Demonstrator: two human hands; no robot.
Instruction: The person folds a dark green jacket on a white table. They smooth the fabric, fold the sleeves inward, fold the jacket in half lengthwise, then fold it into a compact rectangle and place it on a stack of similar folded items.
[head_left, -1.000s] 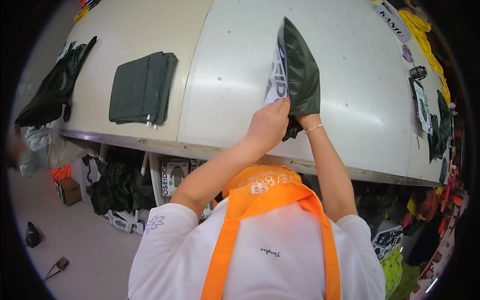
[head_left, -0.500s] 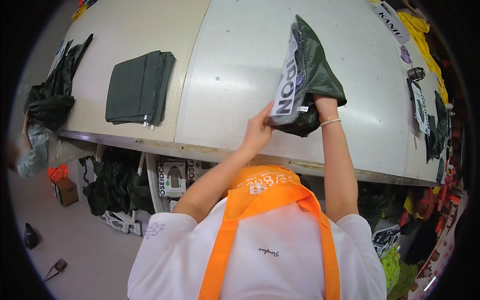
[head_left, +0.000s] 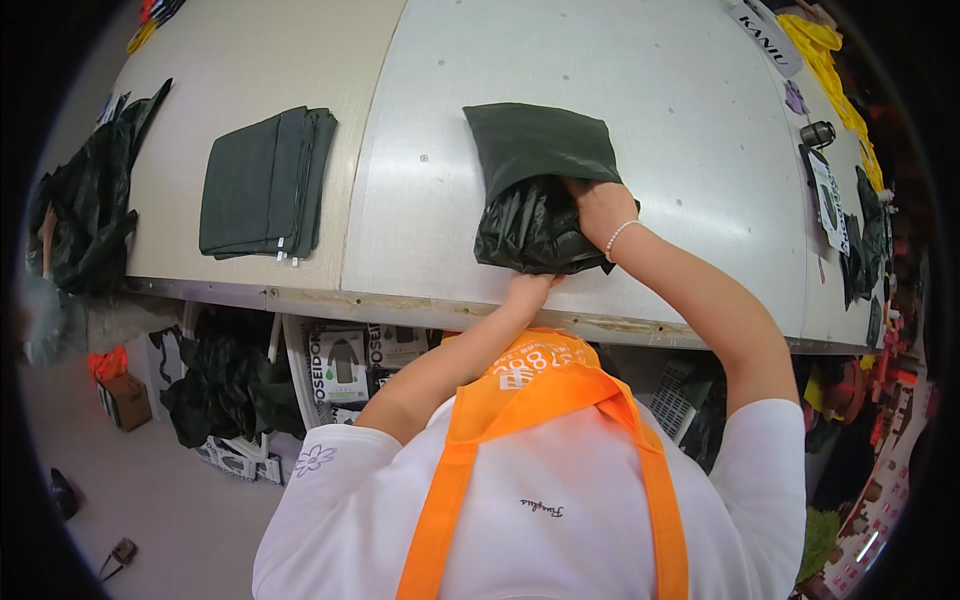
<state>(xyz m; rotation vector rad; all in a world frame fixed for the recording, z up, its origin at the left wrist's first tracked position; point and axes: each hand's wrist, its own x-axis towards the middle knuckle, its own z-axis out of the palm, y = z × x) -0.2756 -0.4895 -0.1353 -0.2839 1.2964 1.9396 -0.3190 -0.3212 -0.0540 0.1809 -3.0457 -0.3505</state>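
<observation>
The dark green bundle point(head_left: 545, 145) has turned so its plain side faces up.

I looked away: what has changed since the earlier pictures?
The dark green pouch has turned, showing its dark face instead of the printed side, and its far end has come closer. The left hand has shifted from the pouch's left side to its near edge; the right hand remains at the opening. The folded green stack stayed put.
</observation>
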